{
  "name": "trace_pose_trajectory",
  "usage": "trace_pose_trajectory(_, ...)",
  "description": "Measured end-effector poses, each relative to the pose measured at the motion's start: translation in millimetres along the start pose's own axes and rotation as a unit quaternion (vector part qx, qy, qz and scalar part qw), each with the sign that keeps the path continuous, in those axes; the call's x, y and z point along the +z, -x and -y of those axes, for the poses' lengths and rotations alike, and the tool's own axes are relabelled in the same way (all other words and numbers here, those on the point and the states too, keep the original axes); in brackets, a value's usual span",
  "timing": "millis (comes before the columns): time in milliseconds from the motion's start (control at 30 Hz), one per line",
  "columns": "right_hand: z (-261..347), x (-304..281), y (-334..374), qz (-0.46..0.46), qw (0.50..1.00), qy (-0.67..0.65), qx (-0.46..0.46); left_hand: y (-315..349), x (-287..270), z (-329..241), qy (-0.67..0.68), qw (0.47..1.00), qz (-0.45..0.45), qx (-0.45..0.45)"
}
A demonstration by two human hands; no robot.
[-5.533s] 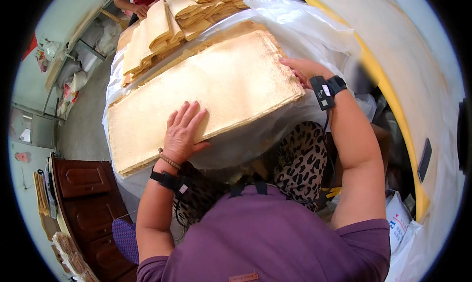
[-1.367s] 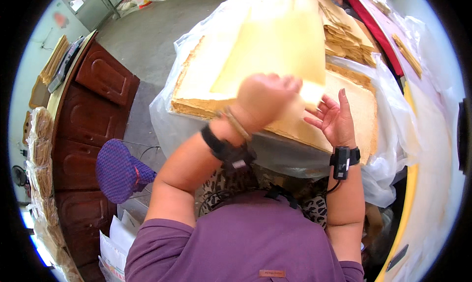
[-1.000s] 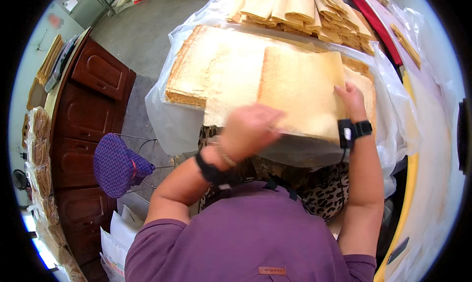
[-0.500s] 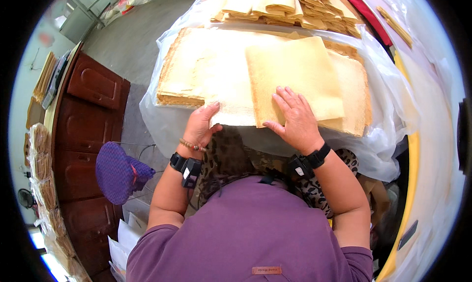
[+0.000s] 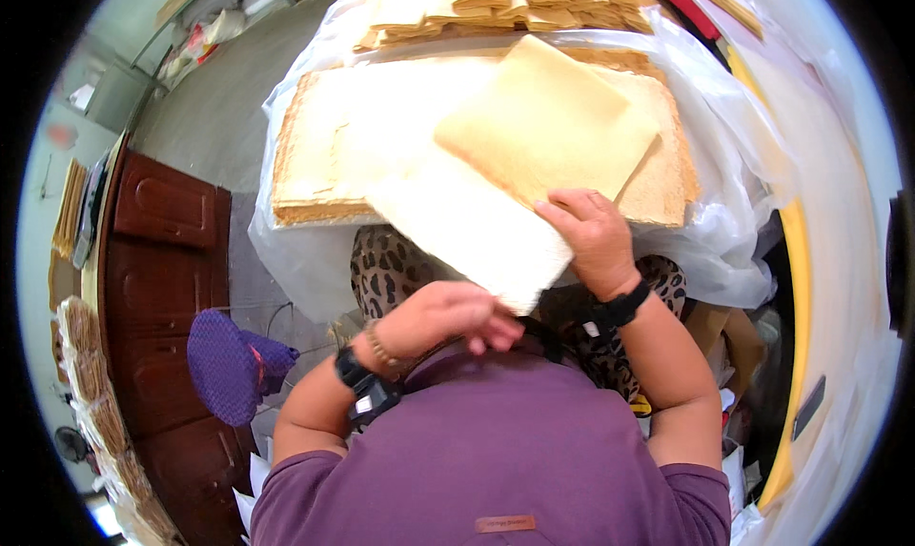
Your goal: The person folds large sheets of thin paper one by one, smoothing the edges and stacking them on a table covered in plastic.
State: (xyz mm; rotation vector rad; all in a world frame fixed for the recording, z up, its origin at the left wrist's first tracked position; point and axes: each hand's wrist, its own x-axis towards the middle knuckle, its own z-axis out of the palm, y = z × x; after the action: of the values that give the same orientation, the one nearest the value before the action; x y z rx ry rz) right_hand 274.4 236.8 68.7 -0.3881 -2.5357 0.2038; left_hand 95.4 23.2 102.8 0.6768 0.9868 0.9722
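the step in hand looks like handling one large papery sheet (image 5: 548, 117) that is doubled over: its tan flap lies beyond both hands, slanted across a pale stack (image 5: 315, 146), while its paler length comes back toward the body and passes between the hands. the right hand (image 5: 589, 236) is at the near edge of the tan flap, fingers bent and close together, thumb reaching across the sheet; i cannot tell whether it pinches the layers or only bears down on them. the left hand (image 5: 448, 319) is lower and nearer the chest, blurred, its fingers loosely bent just beside the sheet's near corner; whether they touch or grip it, i cannot tell.

as i judge it, the next move calls for a sure hold by the left hand on that near corner, with the right hand steadying the doubled edge so the layers do not slip.

both elbows are bent and out to the sides; the left forearm angles inward across the chest, and the right one leans up and inward, its hand the farther out. beyond both hands are piled folded sheets (image 5: 496, 12); outside the right hand, clear plastic sheeting (image 5: 729, 146) hangs in creases.
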Motion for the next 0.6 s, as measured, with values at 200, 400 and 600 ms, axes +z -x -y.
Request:
trace_pose_trajectory(200, -57, -36, 41, 0.004, 0.993, -0.112, 0.036, -10, -73, -69, -0.629, 0.654, -0.281, 0.312)
trace_pose_trajectory(400, -80, -47, 51, 0.002, 0.961, -0.260, 0.096, -88, -78, -78, -0.772, 0.574, -0.098, 0.254)
trace_pose_trajectory(600, -87, -40, 42, -0.075, 0.843, -0.419, 0.328, -148, -81, -82, -0.348, 0.905, -0.218, 0.113)
